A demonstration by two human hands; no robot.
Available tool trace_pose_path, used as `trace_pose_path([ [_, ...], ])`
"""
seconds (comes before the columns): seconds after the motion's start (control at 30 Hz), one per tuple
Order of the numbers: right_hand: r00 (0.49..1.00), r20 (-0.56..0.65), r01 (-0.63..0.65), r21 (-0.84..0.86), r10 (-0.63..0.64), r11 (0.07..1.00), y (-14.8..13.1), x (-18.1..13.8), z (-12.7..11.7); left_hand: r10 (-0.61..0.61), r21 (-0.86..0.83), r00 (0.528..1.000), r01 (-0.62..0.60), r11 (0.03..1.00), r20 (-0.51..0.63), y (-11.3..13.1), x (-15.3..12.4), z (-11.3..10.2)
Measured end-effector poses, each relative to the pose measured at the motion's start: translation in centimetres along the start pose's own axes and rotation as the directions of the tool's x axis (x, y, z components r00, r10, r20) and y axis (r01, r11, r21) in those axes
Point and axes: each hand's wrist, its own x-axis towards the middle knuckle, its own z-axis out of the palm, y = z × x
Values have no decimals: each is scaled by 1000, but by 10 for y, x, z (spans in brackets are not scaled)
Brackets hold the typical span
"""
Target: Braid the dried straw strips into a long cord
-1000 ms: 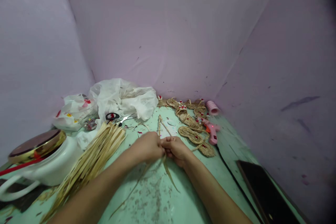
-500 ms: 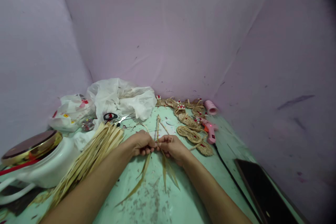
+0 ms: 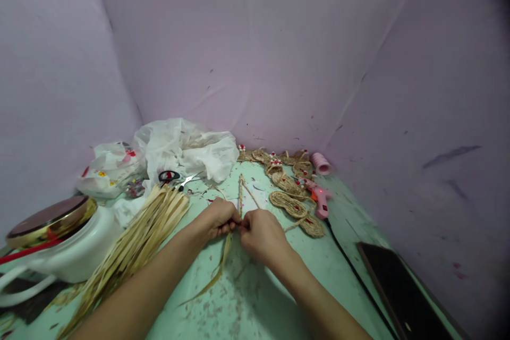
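My left hand and my right hand meet at the middle of the green table, both pinched on the same thin braid of dried straw. The braided part runs away from my fingers toward the back wall. One loose straw strip trails from under my left hand toward me. The strips under my right hand are hidden by it.
A bundle of straw strips lies at the left beside a white jar with a gold lid. Scissors and crumpled plastic bags sit behind. Woven straw pieces, a pink glue gun and a dark slab are right.
My right hand has turned over and moved down over the loose strips, covering those that showed before. My left hand stays pinched at the braid's near end.
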Motion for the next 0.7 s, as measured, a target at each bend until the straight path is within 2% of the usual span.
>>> trace_pose_path([
  [0.17,995,-29,101,26,-100,995,-3,-3,5,99,-74,989,-91,993,112,-3,-2,-6],
  [0.27,986,50,156,87,-161,984,3,-1,1,152,-85,981,-143,986,118,-5,-6,-8],
  [0.33,973,146,153,173,-179,973,9,3,-5,171,-99,978,-160,982,118,-6,-7,-9],
  [0.4,978,160,74,319,-131,945,16,9,-13,182,-132,974,-164,978,134,-7,-8,-10],
  [0.43,989,129,5,423,-66,906,19,12,-16,185,-146,972,-163,976,147,-8,-8,-11],
  [0.5,989,118,-141,639,84,756,21,17,-20,189,-156,968,-163,974,168,-8,-7,-13],
  [0.57,963,223,-268,775,149,572,19,18,-19,192,-145,967,-168,975,169,-8,-7,-14],
  [0.63,931,355,-352,816,82,459,14,18,-13,198,-133,967,-177,975,162,-8,-7,-13],
  [0.7,902,431,-391,818,1,421,10,18,-3,205,-128,966,-186,974,160,-8,-6,-12],
])
